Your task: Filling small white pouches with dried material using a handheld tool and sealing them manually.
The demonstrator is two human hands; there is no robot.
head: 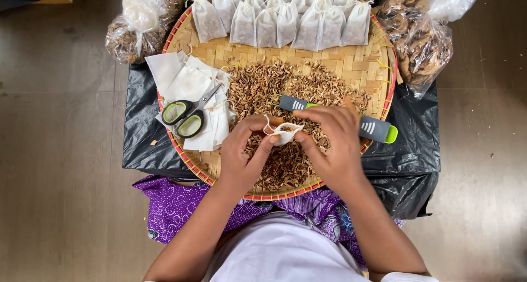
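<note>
Just left of the left hand [240, 155] lay a pair of scissors [188, 115] with green-and-black handles, resting on a loose stack of empty white filter bags [189, 84]. Beyond the right hand [332, 144], partly hidden by its fingers, a grey measuring scoop with a green end [375, 130] lay across the pile of dried brown herb pieces [285, 90] (nothing else blocked the hands). Farther out past both hands stood rows of filled white drawstring bags [285, 18] along the far rim of the tray, and clear plastic sacks of dried material [420, 37] sat outside the rim at both far corners. A black plastic sheet [409, 117] spread beneath the tray.

Both hands met over the near half of the round woven bamboo tray [351, 62], forearms angling in from the near edge over purple patterned cloth [175, 205]. The left hand's thumb and forefinger pinched one side of a small white filter bag [285, 132]; the right hand's fingers curled down and gripped the other side. That bag hung between the two hands, just above the herb pile, its mouth open with a little brown material inside and its string looping toward the left thumb.

The tray held the herb pile at its middle.
</note>
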